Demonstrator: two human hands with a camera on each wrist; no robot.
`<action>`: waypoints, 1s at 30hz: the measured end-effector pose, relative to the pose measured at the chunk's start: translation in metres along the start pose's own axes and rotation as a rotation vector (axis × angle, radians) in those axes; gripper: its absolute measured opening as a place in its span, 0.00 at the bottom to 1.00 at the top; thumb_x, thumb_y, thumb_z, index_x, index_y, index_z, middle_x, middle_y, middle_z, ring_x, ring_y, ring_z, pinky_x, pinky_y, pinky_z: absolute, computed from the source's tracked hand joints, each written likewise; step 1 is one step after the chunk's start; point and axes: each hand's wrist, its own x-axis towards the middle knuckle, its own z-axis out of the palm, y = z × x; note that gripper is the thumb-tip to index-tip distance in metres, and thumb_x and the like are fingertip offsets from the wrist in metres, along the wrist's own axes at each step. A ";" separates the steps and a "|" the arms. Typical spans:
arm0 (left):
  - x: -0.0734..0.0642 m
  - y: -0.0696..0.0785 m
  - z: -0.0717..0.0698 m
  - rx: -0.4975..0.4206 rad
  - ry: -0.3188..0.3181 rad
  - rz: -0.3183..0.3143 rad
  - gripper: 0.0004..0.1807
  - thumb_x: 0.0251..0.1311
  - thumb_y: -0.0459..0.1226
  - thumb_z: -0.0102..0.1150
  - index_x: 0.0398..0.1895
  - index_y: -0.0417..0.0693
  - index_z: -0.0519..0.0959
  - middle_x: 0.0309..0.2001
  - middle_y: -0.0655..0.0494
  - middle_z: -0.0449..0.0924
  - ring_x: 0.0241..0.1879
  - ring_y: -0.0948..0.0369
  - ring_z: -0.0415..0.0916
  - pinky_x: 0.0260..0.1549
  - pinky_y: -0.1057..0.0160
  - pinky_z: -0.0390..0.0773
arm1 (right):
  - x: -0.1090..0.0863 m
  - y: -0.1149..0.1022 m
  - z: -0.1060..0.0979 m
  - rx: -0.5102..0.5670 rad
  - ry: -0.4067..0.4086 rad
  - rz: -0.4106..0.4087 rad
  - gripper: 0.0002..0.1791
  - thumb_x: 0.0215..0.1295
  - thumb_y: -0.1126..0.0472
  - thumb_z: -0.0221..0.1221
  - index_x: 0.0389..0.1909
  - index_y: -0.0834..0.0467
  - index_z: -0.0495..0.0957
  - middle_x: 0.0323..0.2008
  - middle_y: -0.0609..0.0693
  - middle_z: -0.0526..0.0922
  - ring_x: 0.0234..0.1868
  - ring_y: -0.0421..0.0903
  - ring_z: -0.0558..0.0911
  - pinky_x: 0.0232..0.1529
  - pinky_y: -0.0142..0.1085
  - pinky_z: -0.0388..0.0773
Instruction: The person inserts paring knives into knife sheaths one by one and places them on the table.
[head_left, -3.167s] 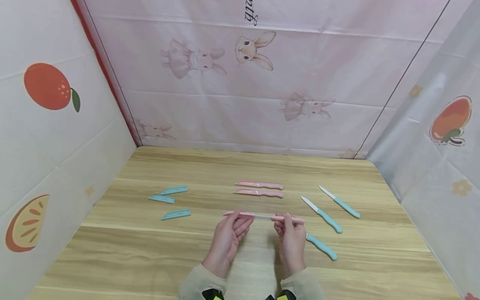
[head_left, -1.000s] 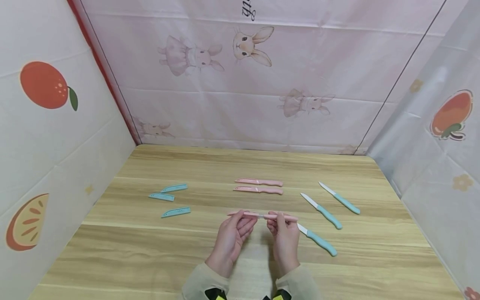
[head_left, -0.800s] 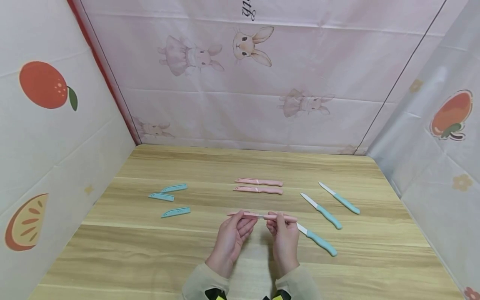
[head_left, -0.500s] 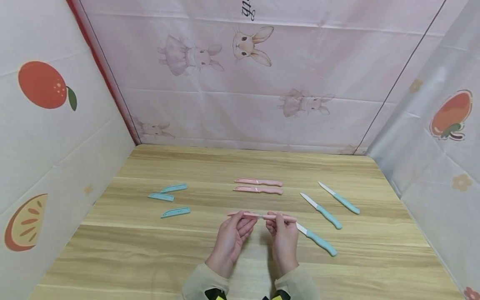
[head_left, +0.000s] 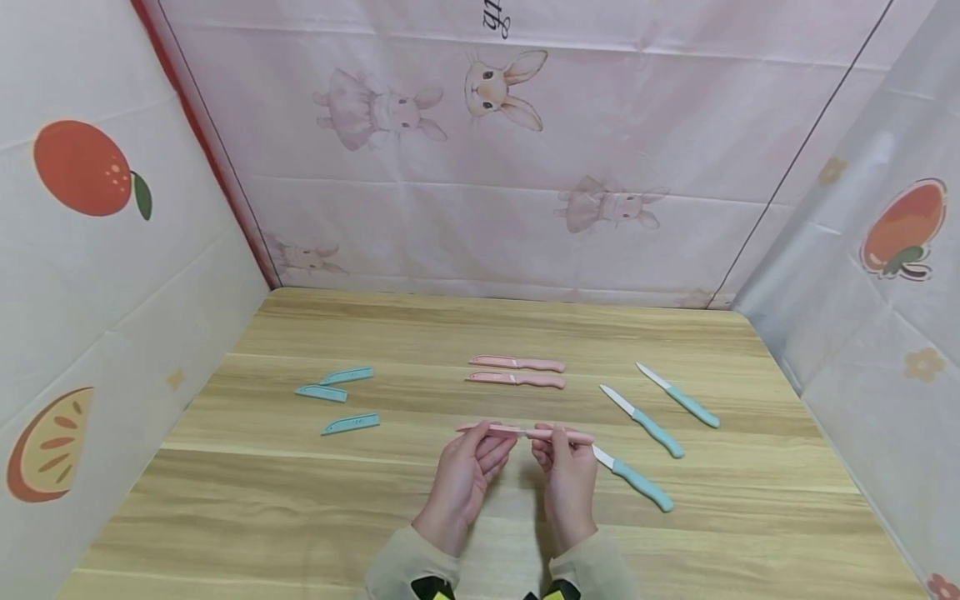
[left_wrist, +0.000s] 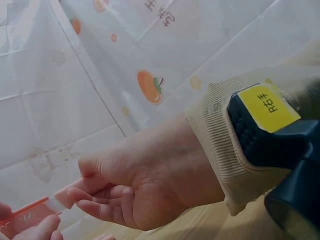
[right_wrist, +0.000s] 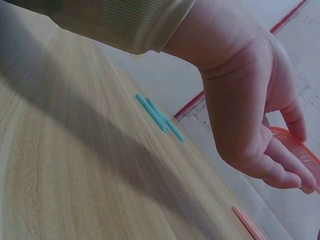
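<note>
Wooden table [head_left: 247, 517]; pink knife [head_left: 537, 434], sliver of blade [head_left: 522, 433] bare; hands [head_left: 465, 479] [head_left: 569, 483] in pinch grips, left on sheath [head_left: 506, 431], right on handle [head_left: 581, 437].

Left hand [head_left: 463, 479] is covering part of pink sheath [head_left: 504, 431]; sheath is hiding all but short strip of blade [head_left: 523, 433]. Right hand [head_left: 570, 487] is covering part of pink knife handle [head_left: 580, 437] and blade tip of nearest blue knife [head_left: 632, 476]. Head view's bottom edge is cutting off sleeves [head_left: 412, 562]; left wrist view's left edge, pink sheath; right wrist view's bottom edge, pink piece [right_wrist: 247, 223] on counter [right_wrist: 75, 175].
</note>
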 end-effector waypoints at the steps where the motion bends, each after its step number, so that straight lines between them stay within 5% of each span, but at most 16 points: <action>1: 0.000 0.000 0.000 0.001 0.001 -0.001 0.17 0.71 0.41 0.41 0.48 0.34 0.72 0.46 0.44 0.81 0.48 0.57 0.78 0.51 0.56 0.74 | 0.000 0.000 0.000 -0.001 0.000 0.003 0.09 0.71 0.62 0.48 0.39 0.66 0.67 0.31 0.52 0.82 0.27 0.37 0.80 0.33 0.29 0.80; 17: -0.002 0.002 0.003 -0.004 -0.009 0.004 0.17 0.71 0.41 0.42 0.47 0.35 0.72 0.46 0.43 0.80 0.49 0.56 0.77 0.51 0.57 0.75 | -0.001 -0.002 0.003 0.025 0.010 0.008 0.06 0.71 0.65 0.47 0.36 0.65 0.67 0.28 0.51 0.82 0.23 0.37 0.78 0.29 0.28 0.80; 24: 0.001 0.004 0.007 0.005 -0.002 0.083 0.17 0.68 0.44 0.49 0.42 0.37 0.73 0.40 0.45 0.83 0.40 0.59 0.82 0.42 0.62 0.79 | -0.003 -0.019 0.007 0.112 -0.049 0.040 0.10 0.71 0.59 0.50 0.33 0.62 0.69 0.26 0.50 0.82 0.24 0.37 0.79 0.29 0.27 0.79; 30: 0.002 0.010 0.009 0.038 -0.020 0.154 0.19 0.72 0.43 0.38 0.48 0.33 0.66 0.45 0.44 0.77 0.38 0.59 0.81 0.35 0.67 0.80 | -0.004 -0.031 0.007 0.228 -0.099 0.066 0.16 0.76 0.56 0.36 0.41 0.64 0.67 0.35 0.51 0.76 0.28 0.41 0.79 0.31 0.27 0.79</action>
